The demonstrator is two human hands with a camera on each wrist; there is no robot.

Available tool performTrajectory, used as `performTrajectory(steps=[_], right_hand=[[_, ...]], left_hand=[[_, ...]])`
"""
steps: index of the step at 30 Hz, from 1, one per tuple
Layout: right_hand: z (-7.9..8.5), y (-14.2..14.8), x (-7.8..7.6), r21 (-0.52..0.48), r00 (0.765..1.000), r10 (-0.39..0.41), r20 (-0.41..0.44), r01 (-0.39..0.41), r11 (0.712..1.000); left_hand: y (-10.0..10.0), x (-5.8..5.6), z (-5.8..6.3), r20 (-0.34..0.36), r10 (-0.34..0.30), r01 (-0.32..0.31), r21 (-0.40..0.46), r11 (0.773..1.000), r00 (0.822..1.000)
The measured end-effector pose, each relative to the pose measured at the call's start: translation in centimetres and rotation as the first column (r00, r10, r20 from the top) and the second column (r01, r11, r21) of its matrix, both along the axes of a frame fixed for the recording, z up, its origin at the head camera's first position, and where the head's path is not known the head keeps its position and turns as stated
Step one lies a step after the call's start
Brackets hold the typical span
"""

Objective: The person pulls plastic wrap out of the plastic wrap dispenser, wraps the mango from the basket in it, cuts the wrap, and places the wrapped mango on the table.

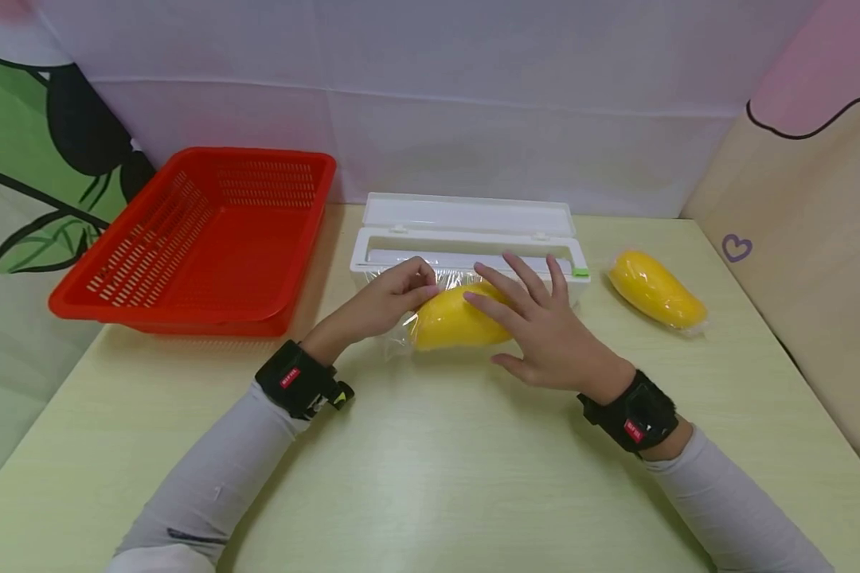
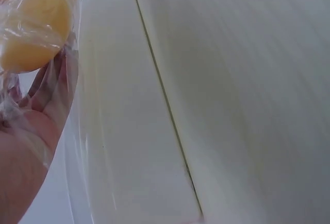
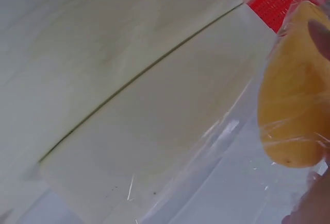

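A yellow mango (image 1: 453, 320) lies in clear cling film (image 1: 399, 338) at the front of a white film dispenser box (image 1: 466, 239), whose lid stands up at the back. At the mango's left end, my left hand (image 1: 390, 298) pinches the film between thumb and curled fingers. My right hand (image 1: 552, 334) has its fingers spread, with fingertips over the mango's right part. Film covers the mango (image 2: 36, 33) in the left wrist view and stretches past the left hand (image 2: 31, 136). The right wrist view has the wrapped mango (image 3: 291, 95) at its right edge.
A red perforated basket (image 1: 258, 314) stands at the left of the table (image 1: 416, 477). Another film-wrapped mango (image 1: 657, 290) lies to the right of the box. A green piece (image 1: 580, 272) sits on the box's right front edge. A cloth backdrop (image 1: 466, 151) hangs behind.
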State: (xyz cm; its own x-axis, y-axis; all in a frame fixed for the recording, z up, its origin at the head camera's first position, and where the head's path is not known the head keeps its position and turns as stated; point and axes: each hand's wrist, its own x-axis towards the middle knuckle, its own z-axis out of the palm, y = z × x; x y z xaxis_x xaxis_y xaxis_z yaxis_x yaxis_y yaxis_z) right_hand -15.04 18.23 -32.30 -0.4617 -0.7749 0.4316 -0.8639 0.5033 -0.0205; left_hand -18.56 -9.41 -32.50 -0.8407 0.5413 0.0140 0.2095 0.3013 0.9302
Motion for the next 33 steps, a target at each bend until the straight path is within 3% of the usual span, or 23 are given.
performTrajectory(steps=[8,16,21,27,31,33], right_hand=[[-0.9,-0.1,-0.5,-0.032,0.997,-0.067,-0.042,0.065,0.997],[-1.4,-0.3,-1.0,-0.097,0.997,-0.053,-0.057,0.047,0.994],[-1.4,-0.3,-1.1,-0.106,0.999,-0.038,-0.035,0.034,0.994],[-1.4,-0.3,-1.2,-0.121,0.999,-0.02,0.05,0.026,0.992],[-1.5,-0.2,-1.3,-0.124,0.995,-0.021,0.094,0.033,0.992],[-1.6,-0.1,-1.3,-0.135,0.993,-0.022,0.113,0.037,0.99]], left_hand=[[0.0,-0.1,0.0,0.017,0.024,-0.024,0.019,1.0,1.0],[0.1,-0.1,0.3,0.021,0.035,-0.036,0.044,0.998,0.999],[0.0,0.0,0.4,0.027,0.037,-0.038,0.056,0.998,0.999],[-0.3,-0.2,0.5,0.031,0.038,-0.039,0.042,0.998,0.999],[-0.4,-0.1,1.1,-0.021,0.066,-0.066,0.012,0.998,0.998],[-0.5,0.0,1.4,-0.108,0.1,-0.103,-0.02,0.994,0.989]])
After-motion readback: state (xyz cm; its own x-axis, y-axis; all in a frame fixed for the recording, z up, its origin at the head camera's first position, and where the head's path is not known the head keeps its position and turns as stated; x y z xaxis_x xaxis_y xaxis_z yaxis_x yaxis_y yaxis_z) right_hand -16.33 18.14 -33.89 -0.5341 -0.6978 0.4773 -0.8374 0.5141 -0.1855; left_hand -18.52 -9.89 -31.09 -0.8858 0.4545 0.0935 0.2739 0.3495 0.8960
